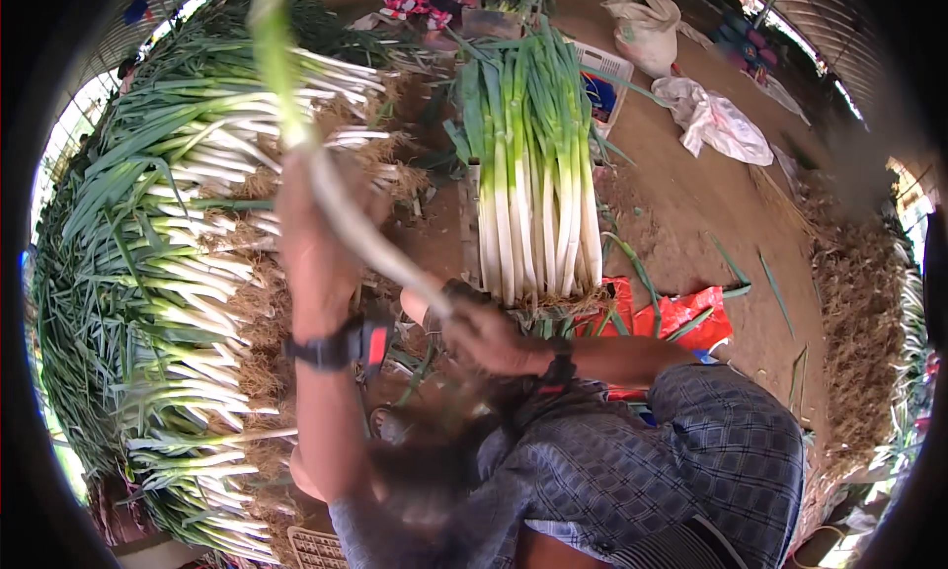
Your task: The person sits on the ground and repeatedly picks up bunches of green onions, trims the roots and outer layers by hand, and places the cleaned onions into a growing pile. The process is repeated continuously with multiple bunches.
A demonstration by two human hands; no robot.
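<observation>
A single long green onion [351, 218] slants across the view between my hands, smeared by motion. My left hand [318, 208], also blurred, closes round its stalk near where white turns to green. Lower down, my right hand [486, 337] is closed round the root end of the same stalk, and its fingers hide the roots. Just ahead of my right hand lies a neat row of trimmed green onions [538, 189], white ends toward me, leaves pointing away. To the left is a big heap of green onions [212, 273] with brown roots still on.
A red plastic sheet [696, 312] lies right of the row, with loose leaves over it. Beyond are a white crate [604, 70] and pale sacks [711, 120]. Root debris [854, 312] is piled at the far right. A tan plastic basket [314, 549] sits at the lower edge.
</observation>
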